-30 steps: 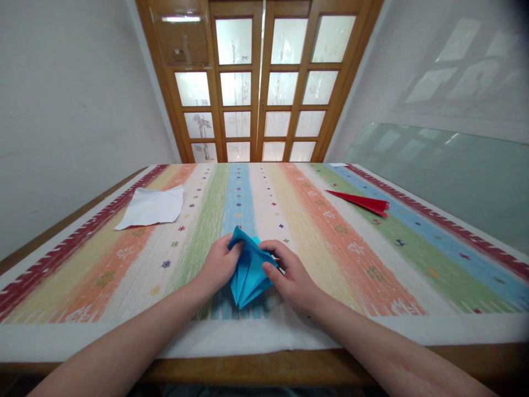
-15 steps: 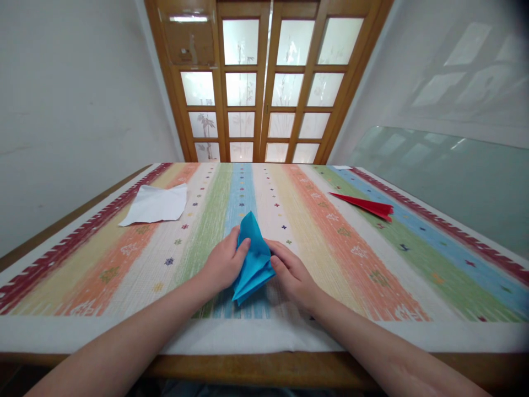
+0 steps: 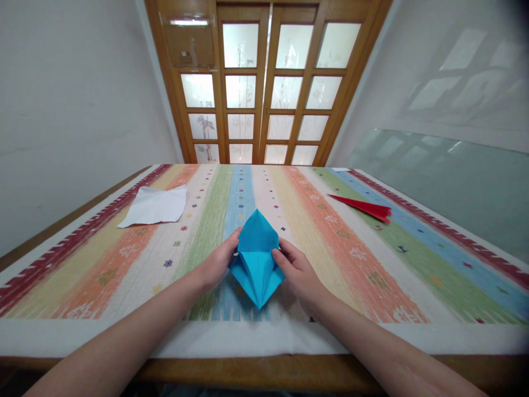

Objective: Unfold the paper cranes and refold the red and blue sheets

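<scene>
A folded sheet of blue origami paper (image 3: pixel 258 259) is held between my two hands, just above the near middle of the table. Its top flap is a flat pointed shape, and creased folds below it run to a point facing me. My left hand (image 3: pixel 220 258) grips the left edge, its fingertips partly hidden behind the paper. On the right edge, my right hand (image 3: pixel 298 271) pinches the paper with the thumb in front and the fingers behind.
A striped tablecloth (image 3: pixel 326 259) covers the table. White paper (image 3: pixel 156 206) lies at the left, a folded red paper (image 3: pixel 363 206) at the right. Another white piece (image 3: pixel 341 169) is at the far right edge. A glass panel (image 3: pixel 438 176) leans by the right wall; wooden doors (image 3: pixel 262 110) stand beyond.
The blue paper has turned from a slanted, narrow pose to face me, its upper flap and lower folds spread wider. My left thumb has left its front, and the left hand has shifted slightly left.
</scene>
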Demonstrator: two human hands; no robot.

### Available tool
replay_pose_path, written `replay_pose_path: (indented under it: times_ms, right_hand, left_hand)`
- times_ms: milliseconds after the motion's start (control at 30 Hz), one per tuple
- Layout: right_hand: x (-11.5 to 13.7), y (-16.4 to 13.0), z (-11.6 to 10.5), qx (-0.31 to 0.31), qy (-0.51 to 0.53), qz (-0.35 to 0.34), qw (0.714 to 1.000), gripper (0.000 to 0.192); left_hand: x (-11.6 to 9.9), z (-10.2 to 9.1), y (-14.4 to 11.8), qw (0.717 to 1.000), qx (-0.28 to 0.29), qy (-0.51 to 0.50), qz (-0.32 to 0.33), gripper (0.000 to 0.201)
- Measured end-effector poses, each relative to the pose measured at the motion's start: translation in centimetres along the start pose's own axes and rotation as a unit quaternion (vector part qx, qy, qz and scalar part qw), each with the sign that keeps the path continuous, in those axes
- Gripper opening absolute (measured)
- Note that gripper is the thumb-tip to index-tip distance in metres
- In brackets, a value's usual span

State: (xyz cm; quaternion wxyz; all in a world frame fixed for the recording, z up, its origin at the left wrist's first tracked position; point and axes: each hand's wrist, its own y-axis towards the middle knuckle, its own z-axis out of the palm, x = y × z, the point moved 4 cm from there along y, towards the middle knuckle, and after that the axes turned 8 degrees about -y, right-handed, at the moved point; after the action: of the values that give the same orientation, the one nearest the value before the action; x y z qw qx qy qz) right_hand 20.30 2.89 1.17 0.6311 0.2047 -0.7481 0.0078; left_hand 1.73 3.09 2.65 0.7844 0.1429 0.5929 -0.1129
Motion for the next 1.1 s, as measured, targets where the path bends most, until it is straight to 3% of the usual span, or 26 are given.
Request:
replay_pose_path:
  times_ms: [100, 233, 600, 733, 967, 1100]
  right_hand:
    - [-0.5, 0.3, -0.3, -0.009, 0.062, 0.037, 0.997, 0.044]
    - [-0.8, 0.3, -0.3, -0.013, 0.083, 0.044, 0.996, 0.044]
    - [-1.0, -0.3, -0.7, -0.016, 0.057, 0.011, 0.998, 0.040]
    - [-0.5, -0.2, -0.6, -0.009, 0.035, 0.010, 0.999, 0.041]
    - [-1.0, -0.2, -0.1, -0.005, 0.070, 0.097, 0.993, 0.065]
    - [-1.3, -0.4, 0.6, 0.019, 0.113, 0.137, 0.984, 0.093]
  left_hand:
    - [0.2, -0.4, 0.1, 0.997, -0.017, -0.060, -0.042, 0.052]
    - [0.7, -0.8, 0.2, 0.994, -0.054, -0.069, -0.061, 0.049]
    - [0.7, -0.1, 0.4, 0.998, 0.012, -0.041, -0.056, 0.055]
    - [1.0, -0.6, 0.5, 0.995, -0.011, -0.052, -0.087, 0.069]
    - [1.5, -1.4, 0.6, 0.995, -0.072, -0.042, -0.060, 0.071]
    - [1.3, -1.7, 0.6, 0.991, -0.128, -0.025, -0.014, 0.059]
